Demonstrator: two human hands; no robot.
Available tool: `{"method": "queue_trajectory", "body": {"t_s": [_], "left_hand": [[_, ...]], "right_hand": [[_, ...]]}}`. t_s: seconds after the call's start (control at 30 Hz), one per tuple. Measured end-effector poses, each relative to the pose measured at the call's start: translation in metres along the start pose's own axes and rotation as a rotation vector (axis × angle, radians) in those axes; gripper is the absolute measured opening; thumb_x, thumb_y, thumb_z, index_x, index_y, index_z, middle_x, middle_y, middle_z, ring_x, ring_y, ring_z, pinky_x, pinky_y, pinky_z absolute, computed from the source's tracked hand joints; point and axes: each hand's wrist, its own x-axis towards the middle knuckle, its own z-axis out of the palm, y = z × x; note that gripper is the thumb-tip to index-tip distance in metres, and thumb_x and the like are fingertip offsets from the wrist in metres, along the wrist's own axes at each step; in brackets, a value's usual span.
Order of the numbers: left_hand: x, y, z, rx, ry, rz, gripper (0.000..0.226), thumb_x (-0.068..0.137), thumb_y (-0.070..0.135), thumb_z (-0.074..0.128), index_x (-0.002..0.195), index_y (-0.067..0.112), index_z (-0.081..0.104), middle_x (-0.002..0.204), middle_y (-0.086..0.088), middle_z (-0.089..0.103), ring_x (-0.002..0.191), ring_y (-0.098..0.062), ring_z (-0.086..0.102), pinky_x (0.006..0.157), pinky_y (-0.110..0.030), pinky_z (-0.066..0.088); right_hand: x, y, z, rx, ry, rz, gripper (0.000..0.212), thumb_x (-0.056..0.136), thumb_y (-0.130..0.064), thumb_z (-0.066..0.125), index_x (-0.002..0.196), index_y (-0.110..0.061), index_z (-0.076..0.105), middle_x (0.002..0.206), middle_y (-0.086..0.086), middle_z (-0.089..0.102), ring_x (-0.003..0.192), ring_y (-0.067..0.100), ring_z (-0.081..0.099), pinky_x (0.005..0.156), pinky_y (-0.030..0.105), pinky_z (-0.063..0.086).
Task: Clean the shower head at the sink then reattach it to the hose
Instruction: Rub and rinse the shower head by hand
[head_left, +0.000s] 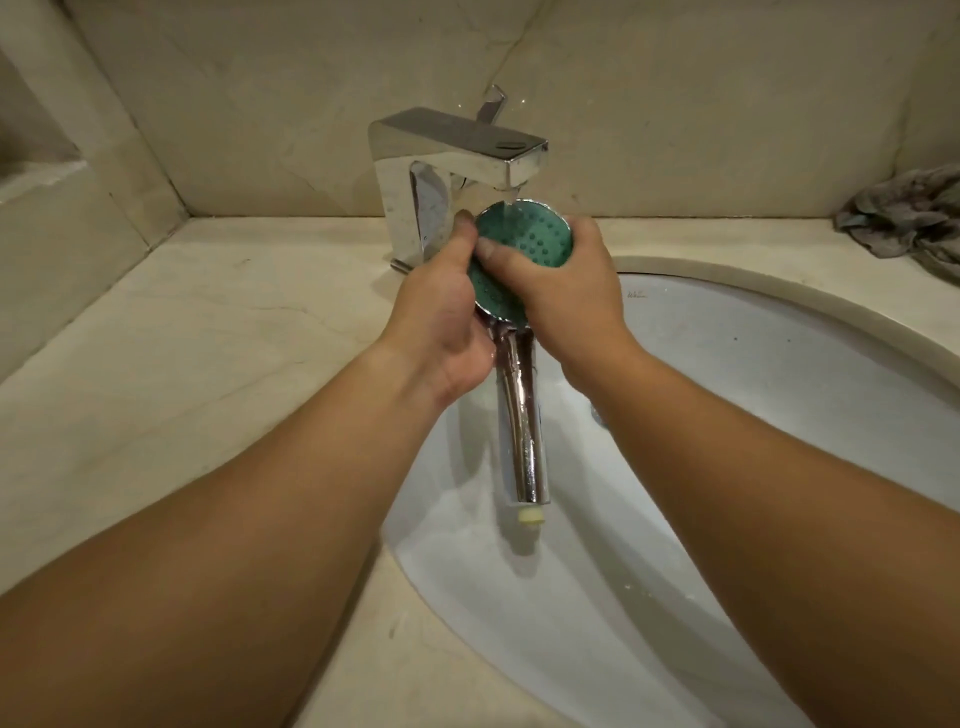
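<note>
chrome shower head (519, 415) gripped by both hands (441, 322) (566, 291) under faucet (457, 150); rag (904, 218) right.

The shower head (524, 244) has a green face dotted with darker nozzles and a shiny chrome handle, over a white sink (753, 364) in a cream veined desk (208, 338).

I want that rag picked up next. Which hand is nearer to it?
Right. The right hand grips the shower head under the faucet, on the rag's side. The left hand is farther away.
</note>
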Motion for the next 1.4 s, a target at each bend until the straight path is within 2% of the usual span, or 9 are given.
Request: {"method": "queue_trajectory", "body": {"t_s": [0.2,0.4,0.57,0.63,0.8,0.9,1.0,1.2,1.4], "left_hand": [[0.001,0.003,-0.005,0.004,0.012,-0.001,0.058,0.11,0.049,0.038,0.139,0.004,0.061,0.13,-0.018,0.072,0.116,-0.034,0.072,0.106,-0.052,0.055],[-0.004,-0.002,0.004,0.012,-0.013,0.002,0.055,0.111,0.047,0.038,0.137,0.005,0.062,0.128,-0.017,0.073,0.116,-0.032,0.073,0.105,-0.051,0.055],[-0.002,0.004,-0.003,0.002,0.008,0.007,0.059,0.111,0.049,0.035,0.137,0.002,0.061,0.129,-0.02,0.072,0.115,-0.034,0.072,0.101,-0.049,0.058],[-0.003,0.003,-0.001,0.008,0.009,0.01,0.059,0.112,0.047,0.034,0.138,0.002,0.06,0.128,-0.021,0.072,0.115,-0.035,0.072,0.096,-0.048,0.061],[-0.003,0.002,-0.001,-0.005,-0.001,0.043,0.053,0.112,0.044,0.035,0.137,0.006,0.062,0.128,-0.017,0.073,0.117,-0.033,0.072,0.103,-0.05,0.057],[0.001,0.004,-0.008,-0.008,-0.004,0.021,0.056,0.111,0.048,0.035,0.14,0.007,0.061,0.131,-0.018,0.071,0.118,-0.035,0.071,0.103,-0.053,0.056],[0.005,0.003,-0.011,-0.032,-0.009,-0.009,0.06,0.11,0.051,0.034,0.143,0.006,0.058,0.134,-0.021,0.069,0.12,-0.039,0.069,0.105,-0.057,0.054],[0.002,0.003,-0.006,-0.03,-0.005,0.018,0.054,0.111,0.046,0.036,0.14,0.007,0.06,0.131,-0.018,0.071,0.116,-0.035,0.072,0.101,-0.052,0.058],[0.002,0.002,-0.004,-0.009,0.001,0.028,0.054,0.11,0.047,0.04,0.14,0.007,0.06,0.13,-0.018,0.072,0.116,-0.034,0.072,0.105,-0.053,0.055]], "right_hand": [[0.007,0.009,-0.019,0.049,-0.29,0.005,0.067,0.071,-0.021,0.086,0.127,-0.021,0.047,0.116,0.001,0.065,0.108,0.017,0.067,0.09,0.042,0.058],[-0.001,-0.001,0.002,0.052,0.076,0.019,0.05,0.066,-0.052,0.084,0.102,-0.028,0.057,0.096,-0.006,0.069,0.088,0.011,0.07,0.079,0.041,0.061],[0.006,0.009,-0.016,0.197,-0.289,0.049,0.055,0.082,-0.021,0.075,0.129,-0.014,0.048,0.117,0.01,0.065,0.108,0.026,0.067,0.09,0.045,0.058],[0.007,0.009,-0.02,0.233,-0.297,0.058,0.044,0.09,-0.015,0.068,0.129,-0.015,0.047,0.119,0.012,0.063,0.109,0.027,0.067,0.091,0.046,0.058],[0.005,0.0,-0.004,0.175,-0.142,0.059,0.028,0.096,-0.037,0.057,0.119,-0.021,0.054,0.115,0.007,0.066,0.105,0.022,0.068,0.088,0.046,0.059],[0.005,0.0,-0.014,0.214,-0.319,0.088,0.021,0.104,-0.02,0.048,0.124,-0.019,0.051,0.122,0.012,0.062,0.112,0.027,0.064,0.094,0.045,0.057],[0.007,0.0,-0.031,0.297,-0.478,0.098,0.038,0.102,-0.004,0.046,0.139,-0.014,0.045,0.132,0.017,0.057,0.119,0.031,0.061,0.097,0.044,0.055],[0.006,-0.002,-0.01,0.17,-0.155,0.09,0.019,0.101,-0.03,0.053,0.117,-0.022,0.056,0.115,0.006,0.066,0.106,0.021,0.067,0.09,0.046,0.058],[0.004,-0.003,0.002,0.092,-0.049,0.05,0.052,0.073,-0.045,0.082,0.11,-0.022,0.054,0.103,0.0,0.069,0.093,0.016,0.071,0.082,0.041,0.061]]}}
